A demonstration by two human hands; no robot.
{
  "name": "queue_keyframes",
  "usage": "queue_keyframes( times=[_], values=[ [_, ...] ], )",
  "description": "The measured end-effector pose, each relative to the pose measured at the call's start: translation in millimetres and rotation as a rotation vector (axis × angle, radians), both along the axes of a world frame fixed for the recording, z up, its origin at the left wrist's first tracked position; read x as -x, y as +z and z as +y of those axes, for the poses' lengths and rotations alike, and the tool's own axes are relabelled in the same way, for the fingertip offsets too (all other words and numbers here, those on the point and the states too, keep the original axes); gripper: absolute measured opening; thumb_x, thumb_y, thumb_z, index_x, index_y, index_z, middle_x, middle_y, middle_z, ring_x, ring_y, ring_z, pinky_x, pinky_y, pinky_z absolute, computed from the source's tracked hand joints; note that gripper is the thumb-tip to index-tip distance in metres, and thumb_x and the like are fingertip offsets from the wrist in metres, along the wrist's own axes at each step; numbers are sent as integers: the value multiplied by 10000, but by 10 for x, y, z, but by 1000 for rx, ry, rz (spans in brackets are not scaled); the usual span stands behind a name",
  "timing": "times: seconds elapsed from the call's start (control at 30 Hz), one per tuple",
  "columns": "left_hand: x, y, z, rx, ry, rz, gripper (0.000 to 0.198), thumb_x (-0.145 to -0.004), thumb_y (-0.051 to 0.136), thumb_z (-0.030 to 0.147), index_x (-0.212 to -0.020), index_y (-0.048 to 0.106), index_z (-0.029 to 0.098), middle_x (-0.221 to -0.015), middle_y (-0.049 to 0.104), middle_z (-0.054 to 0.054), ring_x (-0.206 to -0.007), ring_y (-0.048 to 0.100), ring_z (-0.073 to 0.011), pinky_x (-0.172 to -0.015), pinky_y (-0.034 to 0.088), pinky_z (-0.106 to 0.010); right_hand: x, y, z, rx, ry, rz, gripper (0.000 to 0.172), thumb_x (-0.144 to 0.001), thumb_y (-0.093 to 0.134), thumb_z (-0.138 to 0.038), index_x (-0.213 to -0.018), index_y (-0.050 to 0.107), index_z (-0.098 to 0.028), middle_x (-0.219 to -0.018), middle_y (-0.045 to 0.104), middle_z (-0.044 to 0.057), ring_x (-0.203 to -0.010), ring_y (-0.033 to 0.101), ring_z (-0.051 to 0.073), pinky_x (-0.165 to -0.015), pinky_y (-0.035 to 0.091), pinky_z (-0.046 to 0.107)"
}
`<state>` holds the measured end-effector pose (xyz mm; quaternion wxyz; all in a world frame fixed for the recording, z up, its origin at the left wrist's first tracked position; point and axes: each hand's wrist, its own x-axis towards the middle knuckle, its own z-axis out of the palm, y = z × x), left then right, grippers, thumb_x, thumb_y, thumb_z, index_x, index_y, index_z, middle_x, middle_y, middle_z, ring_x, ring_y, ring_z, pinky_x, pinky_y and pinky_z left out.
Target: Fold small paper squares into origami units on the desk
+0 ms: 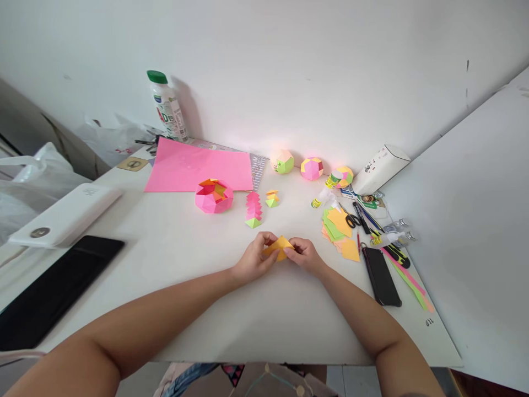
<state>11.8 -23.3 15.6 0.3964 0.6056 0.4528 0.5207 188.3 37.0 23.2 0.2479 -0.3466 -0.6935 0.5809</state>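
Observation:
Both of my hands hold one piece of orange paper (281, 246) above the white table. My left hand (257, 258) pinches its left side between thumb and fingers. On the other side, my right hand (305, 255) grips the right corner the same way. The paper looks partly folded, with a corner pointing up; the fingers hide its edges. Just beyond the hands lie a pink and green stack of folded paper units (253, 209) and a smaller orange and green stack (271, 198). Left of these sits a pink paper bowl shape (214, 196) with orange inside.
A pink sheet (198, 168) and a bottle (167, 105) stand at the back left. Paper balls (312, 169) line the wall. At right are loose paper squares (341, 226), scissors (352, 219), glue bottles, pens and a black phone (381, 275). A black tablet (58, 289) lies left.

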Motion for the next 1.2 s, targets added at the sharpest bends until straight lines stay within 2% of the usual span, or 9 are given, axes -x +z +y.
queue_keyframes(
  times=[0.13,0.3,0.47,0.7,0.83,1.03,1.2],
  values=[
    [15,-20,39,-109,-82,95,202,-828,492,254,-1024,526,217,-941,565,-80,-885,541,-184,-762,476,-338,3,6,-3,-10,22,18,275,-773,597,-418,-654,522,-181,-544,383,-46,-473,305,77,-445,246,228],
    [30,18,68,-205,-14,130,270,-836,484,240,-1093,565,231,-883,570,-74,-868,538,-191,-804,464,-371,22,22,-3,-68,16,80,210,-756,631,-394,-743,616,-185,-743,553,14,-581,444,105,-525,360,253],
    [31,38,53,-122,-12,107,299,-832,505,280,-1118,578,228,-882,565,-72,-851,549,-192,-785,469,-350,31,33,3,-62,-10,144,176,-752,647,-368,-769,655,-193,-810,594,33,-660,511,128,-582,409,271],
    [24,6,68,20,25,147,311,-828,507,328,-1096,593,194,-829,558,-53,-767,541,-169,-696,461,-299,26,20,-14,-33,-117,104,190,-759,633,-366,-770,615,-177,-641,519,-12,-554,449,96,-496,366,233],
    [18,48,72,76,20,235,303,-838,486,349,-1044,629,178,-729,544,-24,-647,492,-136,-637,427,-279,28,-8,-21,-31,-180,131,189,-735,656,-353,-757,591,-176,-648,539,-16,-543,472,92,-492,384,229],
    [20,103,84,9,-33,354,263,-833,500,368,-934,680,205,-581,482,23,-603,465,-121,-739,396,-291,37,-11,-27,-4,-217,122,200,-723,670,-351,-738,566,-180,-647,558,-21,-526,483,90,-486,413,229],
    [27,84,93,15,-43,346,296,-860,441,366,-888,686,203,-570,493,20,-606,460,-120,-767,390,-295,45,-1,-9,48,-204,167,202,-713,687,-322,-794,555,-193,-652,551,-35,-516,486,80,-467,407,211]
  ],
)
